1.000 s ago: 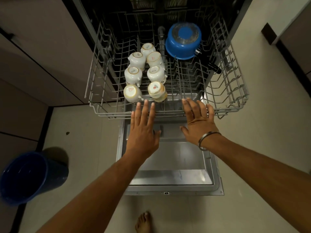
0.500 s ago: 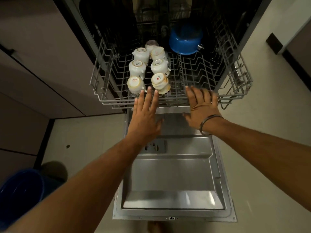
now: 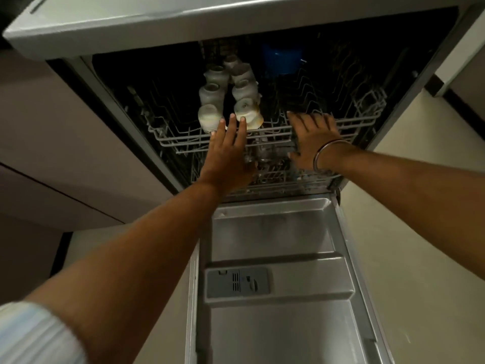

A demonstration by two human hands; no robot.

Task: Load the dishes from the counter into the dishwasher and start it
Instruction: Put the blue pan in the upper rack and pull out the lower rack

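Both hands flat on the front rail of the upper rack point(image 3: 265, 132), centre of frame. Left hand point(image 3: 228, 151) has straight fingers, tips at the rail just under the front cups; nothing grasped. Right hand point(image 3: 315, 141), bangle point(image 3: 324, 156) on the wrist, also flat with fingers spread over the rail to the right; no curl round the wire, so a push contact and not a grip. Palms set apart along the rail, likely so the rack slides straight rather than skewing on its runners.

Cups point(image 3: 228, 93) sit upside down in two rows, upper centre, mouths down so water drains. Blue pot point(image 3: 282, 59) at the rack's back, top centre, deep in shadow. Rack looks almost fully inside the dishwasher tub point(image 3: 147, 95). Lower rack barely visible below the hands, contents unclear.

Dishwasher door point(image 3: 283, 285) lies open and flat, lower centre, detergent compartment point(image 3: 237, 283) closed. Door not yet shut, machine not started.
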